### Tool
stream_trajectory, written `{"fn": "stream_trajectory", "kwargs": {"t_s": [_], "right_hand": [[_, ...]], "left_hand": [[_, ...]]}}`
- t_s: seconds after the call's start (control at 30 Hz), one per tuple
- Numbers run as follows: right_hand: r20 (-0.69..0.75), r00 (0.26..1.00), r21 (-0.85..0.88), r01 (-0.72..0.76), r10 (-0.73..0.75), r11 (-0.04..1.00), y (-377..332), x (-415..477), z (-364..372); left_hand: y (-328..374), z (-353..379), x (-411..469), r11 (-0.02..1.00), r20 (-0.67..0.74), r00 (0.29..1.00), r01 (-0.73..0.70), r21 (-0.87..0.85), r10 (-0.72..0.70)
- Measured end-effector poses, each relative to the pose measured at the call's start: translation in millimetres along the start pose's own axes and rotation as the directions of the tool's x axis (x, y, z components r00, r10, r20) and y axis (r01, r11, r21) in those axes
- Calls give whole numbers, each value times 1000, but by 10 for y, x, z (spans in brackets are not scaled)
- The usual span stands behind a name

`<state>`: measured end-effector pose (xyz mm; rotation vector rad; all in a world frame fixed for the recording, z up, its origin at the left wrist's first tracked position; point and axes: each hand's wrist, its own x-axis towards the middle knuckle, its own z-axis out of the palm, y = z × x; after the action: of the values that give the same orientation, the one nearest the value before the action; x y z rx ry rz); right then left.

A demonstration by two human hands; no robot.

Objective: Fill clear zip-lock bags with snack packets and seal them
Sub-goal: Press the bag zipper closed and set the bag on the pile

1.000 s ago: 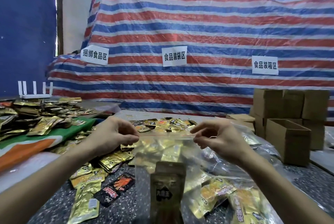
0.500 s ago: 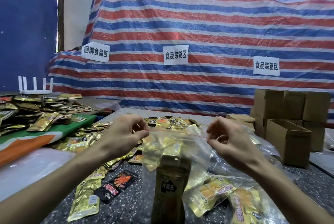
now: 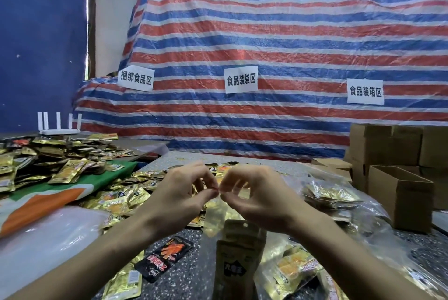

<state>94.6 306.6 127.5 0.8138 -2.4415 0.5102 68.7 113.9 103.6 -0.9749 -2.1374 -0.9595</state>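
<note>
A clear plastic zip-lock bag [image 3: 216,216] is pinched at its top edge by both hands, above a dark speckled table [image 3: 194,278].

Far left of the bag, a heap of gold foil snack packets [image 3: 48,161] is spread over a green and orange cloth [image 3: 43,200]. A black and red packet [image 3: 164,259] is seen lower left of the bag. The bag's top is gripped between the thumb and forefinger of the left hand [image 3: 184,193] and likewise by the right hand [image 3: 257,199], the fingertips almost touching. Gold packets and a tall gold pouch [image 3: 238,261] are held inside the bag. To its right, filled clear bags [image 3: 329,195] are piled. Far right, brown cardboard boxes [image 3: 400,199] are stacked.
</note>
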Motion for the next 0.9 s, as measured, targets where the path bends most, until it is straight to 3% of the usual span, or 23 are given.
{"fn": "stream_trajectory", "kwargs": {"t_s": [0.17, 0.33, 0.43, 0.63, 0.9], "right_hand": [[-9, 1000, 18, 0, 0, 1000, -26, 36, 42], [-30, 999, -167, 14, -19, 986, -48, 59, 115], [-29, 999, -179, 17, -23, 984, -32, 35, 137], [-6, 1000, -168, 23, -24, 985, 5, -27, 84], [25, 996, -152, -84, 88, 985, 227, -239, -107]], "left_hand": [[-57, -51, -27, 999, 34, 999, 5, -34, -4], [-87, -44, -18, 999, 101, 995, -20, -40, 24], [-108, -49, -20, 999, 140, 989, -33, -24, 36], [-89, -22, -39, 999, 67, 998, 19, -49, -15], [-131, -24, -121, 994, 14, 999, 54, -93, -53]]}}
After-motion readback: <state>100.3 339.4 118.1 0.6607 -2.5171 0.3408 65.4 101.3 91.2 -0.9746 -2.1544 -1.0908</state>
